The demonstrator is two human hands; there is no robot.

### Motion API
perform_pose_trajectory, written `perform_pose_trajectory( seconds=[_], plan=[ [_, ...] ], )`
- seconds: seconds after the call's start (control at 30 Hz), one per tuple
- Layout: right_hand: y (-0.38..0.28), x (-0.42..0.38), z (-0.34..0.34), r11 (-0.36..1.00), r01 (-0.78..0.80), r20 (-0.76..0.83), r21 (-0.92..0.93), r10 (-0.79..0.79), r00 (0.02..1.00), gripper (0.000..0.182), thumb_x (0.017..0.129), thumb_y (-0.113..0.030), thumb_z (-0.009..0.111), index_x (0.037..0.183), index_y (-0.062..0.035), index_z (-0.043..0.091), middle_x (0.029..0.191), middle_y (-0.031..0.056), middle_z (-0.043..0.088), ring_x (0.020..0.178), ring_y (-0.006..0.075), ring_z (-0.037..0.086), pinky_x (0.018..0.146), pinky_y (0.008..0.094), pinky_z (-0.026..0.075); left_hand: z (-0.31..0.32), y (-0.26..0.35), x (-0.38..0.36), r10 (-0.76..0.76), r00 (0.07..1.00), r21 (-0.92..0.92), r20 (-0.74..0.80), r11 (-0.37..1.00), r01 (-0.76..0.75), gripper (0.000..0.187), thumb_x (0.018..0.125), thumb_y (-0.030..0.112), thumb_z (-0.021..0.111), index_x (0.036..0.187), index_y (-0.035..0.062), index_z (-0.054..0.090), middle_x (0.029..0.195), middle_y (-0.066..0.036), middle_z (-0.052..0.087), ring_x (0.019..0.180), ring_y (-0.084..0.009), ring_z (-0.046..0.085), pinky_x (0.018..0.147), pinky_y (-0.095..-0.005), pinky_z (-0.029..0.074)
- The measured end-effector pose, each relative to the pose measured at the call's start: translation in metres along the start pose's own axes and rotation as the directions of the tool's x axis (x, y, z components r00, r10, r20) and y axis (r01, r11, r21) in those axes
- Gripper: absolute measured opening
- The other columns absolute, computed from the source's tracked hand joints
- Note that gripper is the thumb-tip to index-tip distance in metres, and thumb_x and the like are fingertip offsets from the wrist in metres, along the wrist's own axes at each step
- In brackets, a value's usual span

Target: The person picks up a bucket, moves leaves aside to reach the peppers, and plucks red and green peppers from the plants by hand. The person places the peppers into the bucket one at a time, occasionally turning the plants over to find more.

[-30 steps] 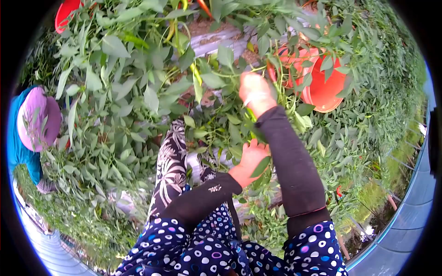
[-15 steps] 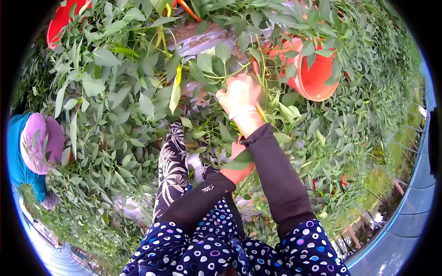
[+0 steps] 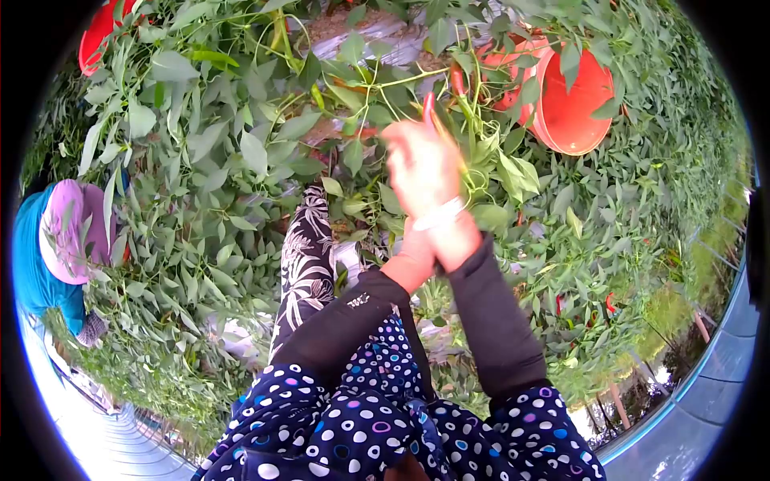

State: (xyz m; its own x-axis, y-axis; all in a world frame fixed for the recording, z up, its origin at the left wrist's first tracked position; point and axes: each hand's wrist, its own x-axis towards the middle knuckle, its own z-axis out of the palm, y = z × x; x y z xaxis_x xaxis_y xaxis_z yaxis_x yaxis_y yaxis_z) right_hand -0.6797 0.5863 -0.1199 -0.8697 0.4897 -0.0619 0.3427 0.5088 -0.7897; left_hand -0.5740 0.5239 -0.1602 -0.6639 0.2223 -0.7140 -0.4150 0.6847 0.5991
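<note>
My right hand (image 3: 423, 168) is bright and slightly blurred, among the pepper plants in the middle of the view. A red chili pepper (image 3: 430, 111) sticks up from its far side, and the fingers appear closed around it. Another red chili pepper (image 3: 457, 78) hangs just beyond, beside curled green leaves and stems. My left hand (image 3: 412, 260) lies lower, its fingers hidden beneath my right hand and wrist; what it holds does not show. A white band (image 3: 439, 215) circles my right wrist.
A red bucket (image 3: 571, 104) lies tilted among leaves at the upper right. Part of another red container (image 3: 98, 40) shows at the upper left. A person in a teal top (image 3: 36, 264) bends among plants at the left. Dense pepper foliage (image 3: 200, 240) surrounds my patterned trouser leg (image 3: 305, 264).
My left hand has moved up closer behind my right wrist. A red chili pepper now stands out above my right hand. The bucket and plants have shifted slightly in view.
</note>
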Motion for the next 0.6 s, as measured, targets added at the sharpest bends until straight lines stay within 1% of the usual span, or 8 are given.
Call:
perform_pose_trajectory(
  seconds=[0.07, 0.1, 0.17, 0.2, 0.33, 0.47, 0.53, 0.6],
  plan=[
    [0.05, 0.023, -0.01, 0.949, -0.16, 0.047, -0.273, 0.179, 0.983, 0.011, 0.073, -0.008, 0.054, 0.081, -0.0028, 0.059, 0.076, 0.016, 0.06, 0.071, 0.0309, 0.059, 0.067, 0.0363, 0.047, -0.028, 0.014, 0.003, 0.168, 0.807, 0.518, 0.566, 0.69, -0.506, 0.048, 0.065, 0.013, 0.058, 0.112, 0.0094, 0.052, 0.093, -0.007, 0.058, 0.098, -0.0267, 0.047, 0.077, -0.04, 0.041],
    [0.071, 0.029, -0.012, 0.875, -0.236, 0.12, -0.423, 0.312, 0.942, 0.013, 0.073, -0.013, 0.055, 0.08, -0.003, 0.059, 0.077, 0.0166, 0.06, 0.072, 0.0318, 0.06, 0.068, 0.0366, 0.047, -0.023, 0.008, 0.002, 0.208, 0.79, 0.498, 0.577, 0.677, -0.542, 0.053, 0.069, 0.01, 0.053, 0.121, 0.013, 0.045, 0.096, -0.007, 0.057, 0.097, -0.0277, 0.048, 0.078, -0.0411, 0.041],
    [0.083, 0.032, -0.013, 0.818, -0.195, 0.286, -0.541, 0.398, 0.872, 0.018, 0.072, -0.021, 0.057, 0.078, -0.0044, 0.058, 0.077, 0.0194, 0.059, 0.075, 0.0338, 0.059, 0.07, 0.0384, 0.046, -0.008, -0.012, 0.0, 0.393, 0.822, 0.428, 0.412, 0.713, -0.555, 0.021, 0.069, 0.019, 0.057, 0.089, 0.013, 0.06, 0.085, -0.005, 0.056, 0.088, -0.0256, 0.049, 0.072, -0.0413, 0.041],
    [0.075, 0.031, -0.015, 0.769, -0.148, 0.415, -0.622, 0.484, 0.77, 0.023, 0.076, -0.016, 0.055, 0.096, -0.0052, 0.058, 0.084, 0.0174, 0.061, 0.081, 0.0336, 0.059, 0.073, 0.0435, 0.045, -0.009, -0.01, -0.002, 0.383, 0.815, 0.431, 0.436, 0.706, -0.562, 0.022, 0.069, 0.018, 0.056, 0.089, 0.0121, 0.061, 0.086, -0.004, 0.056, 0.09, -0.0255, 0.047, 0.072, -0.0408, 0.041],
    [0.077, 0.024, -0.004, 0.613, 0.009, 0.411, -0.79, 0.52, 0.749, 0.048, 0.069, -0.015, 0.058, 0.114, -0.0138, 0.043, 0.104, 0.0111, 0.056, 0.098, 0.0322, 0.053, 0.08, 0.0496, 0.039, -0.013, 0.001, -0.005, 0.28, 0.815, 0.378, 0.507, 0.778, -0.502, 0.024, 0.068, 0.017, 0.057, 0.091, 0.0108, 0.061, 0.088, -0.005, 0.056, 0.095, -0.0255, 0.045, 0.078, -0.04, 0.038],
    [0.081, 0.023, -0.006, 0.549, 0.051, 0.393, -0.834, 0.528, 0.753, 0.058, 0.071, -0.007, 0.055, 0.125, -0.0182, 0.038, 0.1, 0.011, 0.057, 0.095, 0.0306, 0.054, 0.08, 0.0501, 0.037, -0.014, 0.003, -0.008, 0.336, 0.815, 0.377, 0.472, 0.759, -0.531, 0.023, 0.067, 0.018, 0.057, 0.087, 0.0092, 0.062, 0.087, -0.005, 0.055, 0.094, -0.0257, 0.045, 0.077, -0.0402, 0.038],
    [0.081, 0.018, -0.007, 0.548, 0.063, 0.382, -0.834, 0.491, 0.783, 0.059, 0.071, -0.007, 0.055, 0.125, -0.0183, 0.038, 0.099, 0.0108, 0.057, 0.095, 0.0304, 0.054, 0.079, 0.0497, 0.037, -0.019, 0.007, -0.007, 0.322, 0.782, 0.366, 0.534, 0.745, -0.557, 0.039, 0.068, 0.011, 0.054, 0.107, 0.0061, 0.055, 0.09, -0.008, 0.058, 0.093, -0.0274, 0.048, 0.073, -0.0415, 0.041],
    [0.08, 0.01, -0.009, 0.547, 0.089, 0.37, -0.833, 0.429, 0.824, 0.057, 0.071, -0.006, 0.054, 0.124, -0.0179, 0.038, 0.096, 0.0101, 0.058, 0.092, 0.0295, 0.054, 0.077, 0.0497, 0.037, -0.018, 0.007, -0.007, 0.329, 0.784, 0.377, 0.526, 0.736, -0.562, 0.04, 0.068, 0.01, 0.053, 0.107, 0.0058, 0.055, 0.09, -0.008, 0.058, 0.093, -0.0276, 0.048, 0.073, -0.0414, 0.041]
  ],
)
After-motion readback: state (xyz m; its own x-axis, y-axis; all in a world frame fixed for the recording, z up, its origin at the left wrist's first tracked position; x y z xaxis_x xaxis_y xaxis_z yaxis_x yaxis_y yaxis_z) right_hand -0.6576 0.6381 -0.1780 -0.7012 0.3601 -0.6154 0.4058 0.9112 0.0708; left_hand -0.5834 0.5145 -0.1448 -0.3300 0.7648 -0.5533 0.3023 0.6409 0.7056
